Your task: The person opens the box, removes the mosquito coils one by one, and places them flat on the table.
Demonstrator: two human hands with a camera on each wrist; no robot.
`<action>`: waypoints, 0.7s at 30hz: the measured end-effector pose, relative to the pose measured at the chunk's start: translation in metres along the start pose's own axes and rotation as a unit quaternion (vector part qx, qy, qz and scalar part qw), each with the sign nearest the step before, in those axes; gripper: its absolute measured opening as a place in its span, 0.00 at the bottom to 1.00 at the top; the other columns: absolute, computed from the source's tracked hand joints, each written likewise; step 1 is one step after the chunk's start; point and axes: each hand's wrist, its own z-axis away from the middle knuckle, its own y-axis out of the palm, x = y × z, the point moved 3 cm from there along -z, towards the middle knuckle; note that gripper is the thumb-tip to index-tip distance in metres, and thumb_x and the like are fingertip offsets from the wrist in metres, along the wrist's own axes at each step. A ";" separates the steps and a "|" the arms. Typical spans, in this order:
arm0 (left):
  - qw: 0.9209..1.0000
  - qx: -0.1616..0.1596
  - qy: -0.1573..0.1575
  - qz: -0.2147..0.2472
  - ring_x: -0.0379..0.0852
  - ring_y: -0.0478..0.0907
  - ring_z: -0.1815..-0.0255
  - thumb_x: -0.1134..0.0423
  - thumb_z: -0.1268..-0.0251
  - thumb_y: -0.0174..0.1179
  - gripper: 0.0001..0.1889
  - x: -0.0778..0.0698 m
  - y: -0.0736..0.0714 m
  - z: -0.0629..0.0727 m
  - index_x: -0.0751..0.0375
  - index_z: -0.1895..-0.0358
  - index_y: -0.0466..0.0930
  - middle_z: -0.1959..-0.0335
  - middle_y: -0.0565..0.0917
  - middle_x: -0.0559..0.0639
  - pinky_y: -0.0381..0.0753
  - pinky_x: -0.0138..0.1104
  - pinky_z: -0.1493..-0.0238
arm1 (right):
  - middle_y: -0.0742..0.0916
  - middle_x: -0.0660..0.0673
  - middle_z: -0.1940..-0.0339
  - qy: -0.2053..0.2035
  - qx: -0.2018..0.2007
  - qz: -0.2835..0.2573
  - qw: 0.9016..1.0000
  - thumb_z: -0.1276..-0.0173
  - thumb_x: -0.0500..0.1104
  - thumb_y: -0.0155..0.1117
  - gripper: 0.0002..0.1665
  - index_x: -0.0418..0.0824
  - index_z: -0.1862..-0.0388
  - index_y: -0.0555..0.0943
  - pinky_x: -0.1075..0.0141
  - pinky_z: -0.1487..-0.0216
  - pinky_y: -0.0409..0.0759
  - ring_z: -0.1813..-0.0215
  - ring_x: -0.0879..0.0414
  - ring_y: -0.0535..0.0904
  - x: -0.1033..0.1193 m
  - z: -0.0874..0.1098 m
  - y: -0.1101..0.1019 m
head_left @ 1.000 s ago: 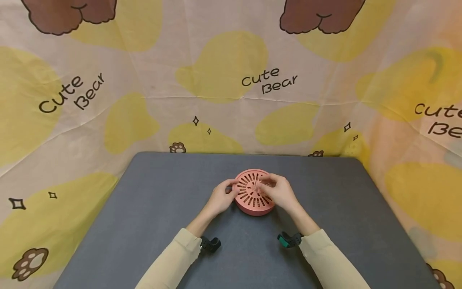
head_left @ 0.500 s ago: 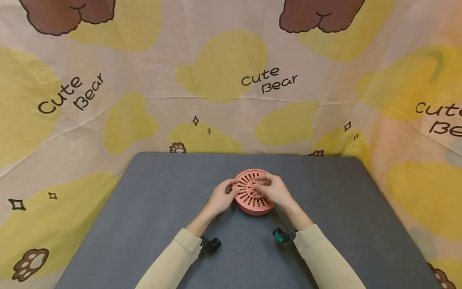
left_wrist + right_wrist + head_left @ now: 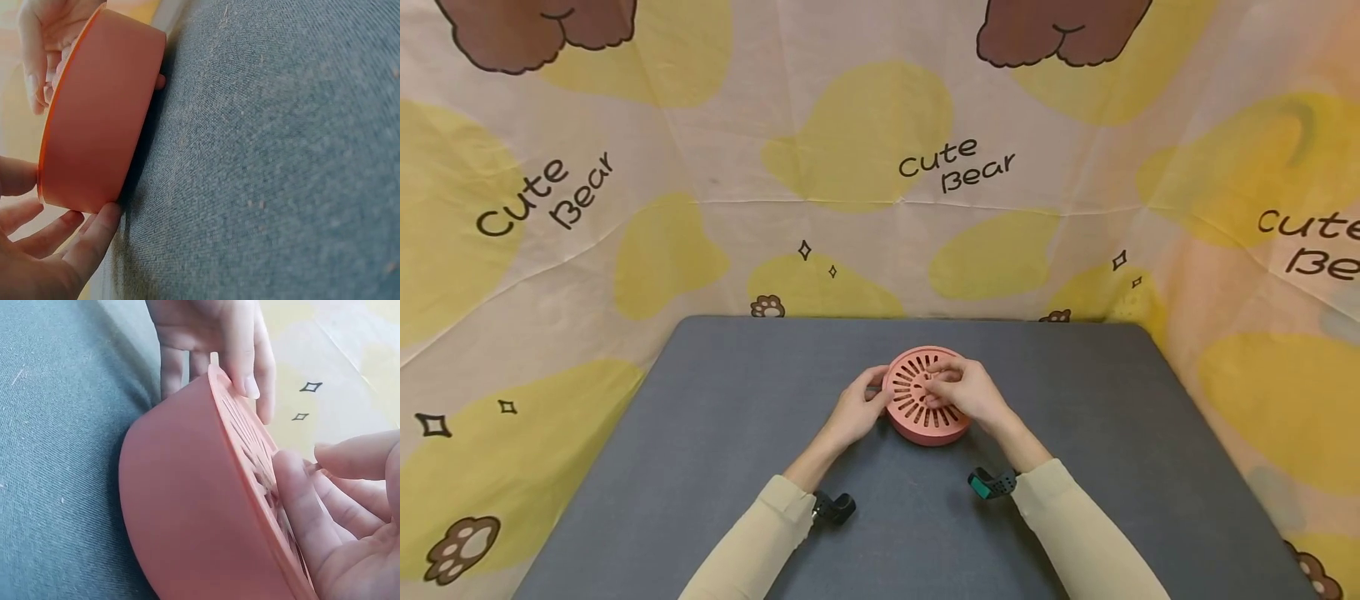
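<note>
Pink box [image 3: 928, 435], one, round and shallow, smooth-sided, standing lid upward on the tabletop [image 3: 760, 375], a little right of the middle and toward the far side. Slotted lid [image 3: 912, 393], matching pink, slots radiating from the centre, fitted on top. Foot [image 3: 161, 81], small and rounded, jutting from the underside in the left wrist view.

Left hand [image 3: 853, 410], at the left side of the box: grip pinching it, thumb on the rim, a finger against the bottom edge. Right hand [image 3: 973, 396], above the middle of the lid: grip pinching a small piece [image 3: 311, 467] between thumb and forefinger, mostly hidden, kind not to be told.

Wristbands, two: one black [image 3: 835, 507], left; one black with a green patch [image 3: 992, 483], right. Sleeves [image 3: 752, 542], cream, a pair.

Tabletop, blue-grey, fabric-like in texture, pale specks in the wrist views. Cloth [image 3: 850, 125], pale pinkish, hung behind and to both sides, printed with yellow blotches, brown paws, four-pointed stars and the lettering "Cute Bear" [image 3: 957, 162].
</note>
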 end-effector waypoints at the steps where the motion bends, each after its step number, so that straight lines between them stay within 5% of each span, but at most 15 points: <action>1: 1.000 0.001 -0.003 0.004 0.46 0.82 0.49 0.58 0.22 0.57 0.24 0.000 0.000 0.000 0.54 0.27 0.70 0.41 0.78 0.56 0.83 0.38 0.57 | 0.88 0.34 0.59 0.000 -0.001 0.004 1.000 0.28 0.35 0.67 0.19 0.29 0.41 0.80 0.56 0.61 0.87 0.64 0.48 0.89 0.001 0.000 -0.001; 8: 0.999 0.015 0.008 0.038 0.50 0.82 0.45 0.57 0.21 0.57 0.22 0.001 -0.001 0.002 0.54 0.29 0.72 0.39 0.79 0.57 0.84 0.40 0.53 | 0.88 0.34 0.58 -0.002 -0.005 0.015 1.000 0.27 0.34 0.66 0.19 0.28 0.41 0.79 0.56 0.60 0.87 0.65 0.48 0.89 0.005 0.004 -0.011; 21: 0.999 0.004 0.034 -0.009 0.54 0.80 0.41 0.59 0.24 0.60 0.21 0.003 -0.001 0.002 0.55 0.32 0.76 0.39 0.80 0.56 0.84 0.42 0.52 | 0.87 0.30 0.55 -0.018 -0.018 0.027 0.999 0.26 0.36 0.65 0.22 0.27 0.37 0.76 0.56 0.59 0.87 0.64 0.47 0.89 0.005 0.015 -0.045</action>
